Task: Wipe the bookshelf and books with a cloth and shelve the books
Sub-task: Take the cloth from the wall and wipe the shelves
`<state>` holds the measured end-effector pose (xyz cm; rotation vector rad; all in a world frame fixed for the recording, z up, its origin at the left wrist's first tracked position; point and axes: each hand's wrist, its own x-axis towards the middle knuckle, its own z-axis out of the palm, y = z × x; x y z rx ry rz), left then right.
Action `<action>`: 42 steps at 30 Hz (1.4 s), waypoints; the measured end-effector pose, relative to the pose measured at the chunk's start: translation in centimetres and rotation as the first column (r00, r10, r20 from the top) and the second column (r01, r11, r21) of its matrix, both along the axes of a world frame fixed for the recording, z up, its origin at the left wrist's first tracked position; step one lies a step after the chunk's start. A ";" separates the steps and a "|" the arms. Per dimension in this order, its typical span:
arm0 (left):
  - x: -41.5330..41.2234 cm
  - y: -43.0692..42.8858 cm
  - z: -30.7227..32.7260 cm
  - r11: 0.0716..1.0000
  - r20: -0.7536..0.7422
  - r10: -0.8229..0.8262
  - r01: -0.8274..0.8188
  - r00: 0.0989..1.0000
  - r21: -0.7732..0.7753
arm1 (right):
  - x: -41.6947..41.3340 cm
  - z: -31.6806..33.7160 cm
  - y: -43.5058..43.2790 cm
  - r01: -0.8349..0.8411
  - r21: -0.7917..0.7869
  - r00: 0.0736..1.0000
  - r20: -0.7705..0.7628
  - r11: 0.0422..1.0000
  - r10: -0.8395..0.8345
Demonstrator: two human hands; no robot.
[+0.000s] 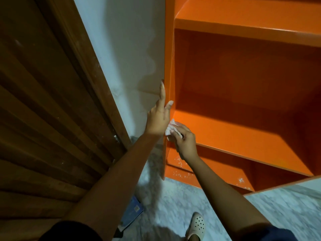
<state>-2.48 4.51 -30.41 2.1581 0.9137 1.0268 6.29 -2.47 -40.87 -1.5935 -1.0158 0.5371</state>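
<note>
Two hands work at the orange painted bookshelf. The left hand, fingers straight, rests against its left side panel. The right hand grips a crumpled white cloth at the shelf board's front-left corner. A blue book lies on the grey marbled floor below.

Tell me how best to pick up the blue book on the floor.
The book lies flat by the door, partly hidden. Probably come from above at its exposed edge nearest the shelf, lift that edge and pinch across the covers. The left hand is the freer one; the right hand holds the cloth.
</note>
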 end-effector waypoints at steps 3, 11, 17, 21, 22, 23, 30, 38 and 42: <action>0.0 0.0 -0.1 1.000 0.015 -0.010 0.009 1.000 0.024 | -1.3 -1.4 0.0 0.089 -0.029 0.994 -0.061 0.996 -0.091; 0.4 0.2 -1.2 0.998 0.101 -0.016 0.010 0.995 0.064 | -2.9 -2.5 -0.3 0.184 -0.010 0.981 -0.064 0.983 -0.184; 0.7 0.4 -2.4 0.998 0.175 0.056 -0.059 0.983 0.008 | -3.5 -3.5 -0.6 0.165 0.016 0.986 -0.036 0.986 -0.165; 0.8 0.7 -3.9 0.996 0.215 0.084 -0.088 0.973 0.012 | -4.7 -5.1 -1.0 0.146 0.108 0.989 0.000 0.983 -0.146; 0.7 0.6 -4.4 0.994 0.221 0.098 -0.107 0.970 0.028 | -4.8 -5.4 -1.0 0.144 0.119 0.989 0.001 0.982 -0.146; 0.7 0.4 -5.1 0.991 0.218 0.110 -0.123 0.970 0.044 | -4.9 -5.9 -1.0 0.155 0.114 0.986 -0.070 0.981 -0.148; 0.5 0.1 -12.4 0.986 0.182 0.084 -0.108 0.980 0.127 | -2.3 -12.5 -0.5 0.174 0.060 0.979 -0.117 0.983 -0.167; 1.3 0.2 -26.2 0.981 0.190 0.124 -0.150 0.974 0.124 | -0.2 -24.3 -0.1 0.032 0.185 0.939 -0.343 0.982 0.034; 1.6 0.0 -32.2 0.984 0.178 0.115 -0.136 0.977 0.111 | 0.6 -28.1 1.0 0.091 0.270 0.989 -0.141 0.959 -0.054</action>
